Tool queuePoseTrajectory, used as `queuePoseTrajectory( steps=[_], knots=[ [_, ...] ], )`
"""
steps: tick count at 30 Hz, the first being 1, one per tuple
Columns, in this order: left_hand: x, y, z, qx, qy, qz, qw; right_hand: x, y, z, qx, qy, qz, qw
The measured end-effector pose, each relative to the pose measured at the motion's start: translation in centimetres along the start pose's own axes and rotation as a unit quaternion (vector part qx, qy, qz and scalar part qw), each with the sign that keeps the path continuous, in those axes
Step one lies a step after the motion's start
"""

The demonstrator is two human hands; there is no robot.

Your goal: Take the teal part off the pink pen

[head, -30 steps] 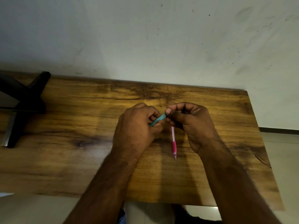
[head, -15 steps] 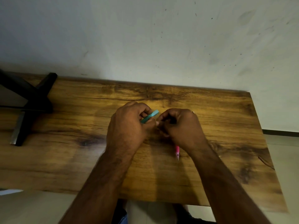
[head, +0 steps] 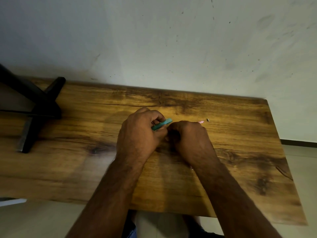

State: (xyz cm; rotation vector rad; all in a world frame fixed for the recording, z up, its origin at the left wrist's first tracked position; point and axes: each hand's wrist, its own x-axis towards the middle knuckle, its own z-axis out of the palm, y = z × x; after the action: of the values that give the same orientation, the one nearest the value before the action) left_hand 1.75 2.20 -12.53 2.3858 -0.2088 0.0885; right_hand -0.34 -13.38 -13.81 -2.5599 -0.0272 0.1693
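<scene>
Since a moment ago the pink pen [head: 201,122] has swung round in my right hand [head: 187,136]: its tip no longer hangs down toward me below the fist, and now only a short pink end pokes out on the far side of my knuckles, just beside a small dark speck [head: 207,120] on the wooden table [head: 240,169]. My right hand's fingers are curled round that pen, and my left hand [head: 140,133] is curled round the teal pen [head: 162,124], whose end sticks out slantwise toward my right hand. Both fists sit close together near the middle of the table, with a black stand [head: 41,109] well apart at the far left by the wall [head: 154,40].
</scene>
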Motion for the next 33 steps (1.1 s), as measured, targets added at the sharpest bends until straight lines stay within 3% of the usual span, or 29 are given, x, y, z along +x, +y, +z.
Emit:
queuePoseTrajectory(
  steps=[8,10,12,13,16,20,24,28,33],
  knots=[
    [0.2,0.2,0.0,0.004,-0.003,-0.004,1.000,0.2,0.3,0.3,-0.039,0.015,-0.030,0.999],
    [0.2,0.3,-0.1,0.008,-0.004,-0.005,1.000,0.3,0.7,0.0,-0.002,0.045,0.003,0.999],
    [0.3,0.3,-0.1,0.008,-0.007,-0.004,1.000,0.4,1.1,-0.5,0.115,0.101,0.058,0.987],
    [0.3,0.4,-0.2,0.005,-0.010,0.001,1.000,0.5,1.1,-0.8,0.222,0.111,0.092,0.964],
    [0.3,0.6,-0.2,-0.004,-0.031,0.026,0.999,0.6,0.8,-1.5,0.527,0.045,0.170,0.832],
    [0.5,0.5,-0.2,-0.030,-0.059,0.042,0.997,0.5,0.5,-1.5,0.630,0.010,0.227,0.743],
    [0.6,0.5,-0.3,-0.117,-0.022,0.036,0.992,0.4,0.1,-1.3,0.708,-0.005,0.242,0.664],
    [0.6,0.7,0.0,-0.216,0.002,-0.007,0.976,0.4,0.0,-1.3,0.736,-0.025,0.235,0.635],
    [0.7,0.5,0.0,-0.240,0.013,-0.031,0.970,0.3,0.1,-1.3,0.717,-0.030,0.226,0.659]
  ],
)
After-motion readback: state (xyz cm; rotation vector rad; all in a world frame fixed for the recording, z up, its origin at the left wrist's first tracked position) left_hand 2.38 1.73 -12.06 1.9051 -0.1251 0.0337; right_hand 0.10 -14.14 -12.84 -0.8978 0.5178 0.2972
